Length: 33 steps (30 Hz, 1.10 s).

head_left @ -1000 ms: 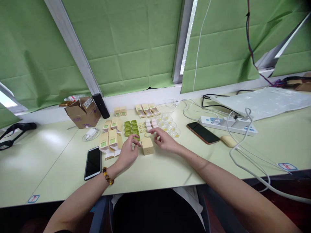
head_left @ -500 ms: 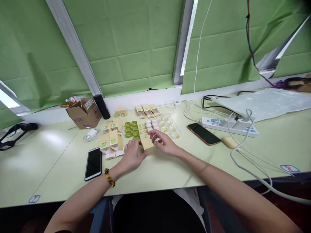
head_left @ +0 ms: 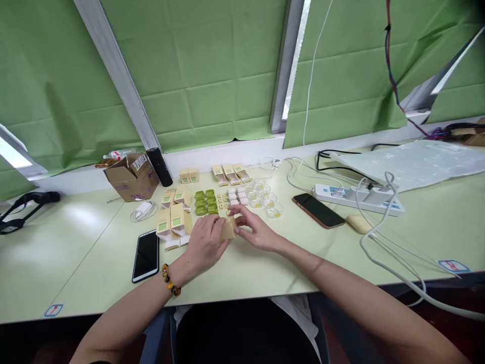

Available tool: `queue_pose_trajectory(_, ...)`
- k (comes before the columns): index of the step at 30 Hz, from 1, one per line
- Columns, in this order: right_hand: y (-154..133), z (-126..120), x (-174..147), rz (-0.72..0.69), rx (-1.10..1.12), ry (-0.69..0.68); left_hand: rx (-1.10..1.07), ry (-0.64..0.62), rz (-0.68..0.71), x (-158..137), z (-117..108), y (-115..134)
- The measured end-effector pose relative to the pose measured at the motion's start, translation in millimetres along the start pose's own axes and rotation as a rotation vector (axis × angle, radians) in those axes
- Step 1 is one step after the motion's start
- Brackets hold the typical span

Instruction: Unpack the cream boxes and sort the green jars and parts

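Note:
A small tan cardboard box [head_left: 228, 230] is between my two hands above the table's front half. My left hand [head_left: 205, 240] is closed around its left side. Fingers of my right hand [head_left: 254, 228] grip its right edge. Just beyond the hands lie several green trays [head_left: 205, 201], small yellowish pieces [head_left: 222, 201], pale pink blocks [head_left: 238, 195] and clear plastic cups [head_left: 265, 197]. More tan boxes [head_left: 176, 216] with green labels stand left of the trays, some with open flaps.
A white phone [head_left: 146, 256] lies left of my left hand, a second phone [head_left: 318, 210] to the right. A power strip [head_left: 358, 198] with loose cables is at the right. Further back stand a brown carton [head_left: 132, 177] and a black cylinder [head_left: 159, 167]. More boxes [head_left: 231, 174] sit near the wall.
The box has turned and tilted between my hands. My left hand has moved over more of it, and my right fingers have come onto its edge.

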State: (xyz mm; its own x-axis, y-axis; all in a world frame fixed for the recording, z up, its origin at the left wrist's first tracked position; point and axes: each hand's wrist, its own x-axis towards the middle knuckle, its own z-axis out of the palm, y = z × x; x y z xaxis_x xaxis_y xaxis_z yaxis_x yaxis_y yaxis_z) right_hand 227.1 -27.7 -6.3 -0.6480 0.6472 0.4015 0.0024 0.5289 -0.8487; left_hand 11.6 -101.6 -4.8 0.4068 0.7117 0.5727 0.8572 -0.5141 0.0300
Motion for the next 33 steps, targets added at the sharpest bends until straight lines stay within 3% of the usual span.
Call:
queue_pose_trajectory(11,0.4,4.9,-4.3,-0.032,-0.191,0.015,0.074,0.037,0.075,-1.1,4.3,-0.6)
queue_pose_trajectory(33,-0.8,7.6,-5.3,-0.045,-0.297,-0.032,0.122,-0.023,0.139,0.5,3.6,1.8)
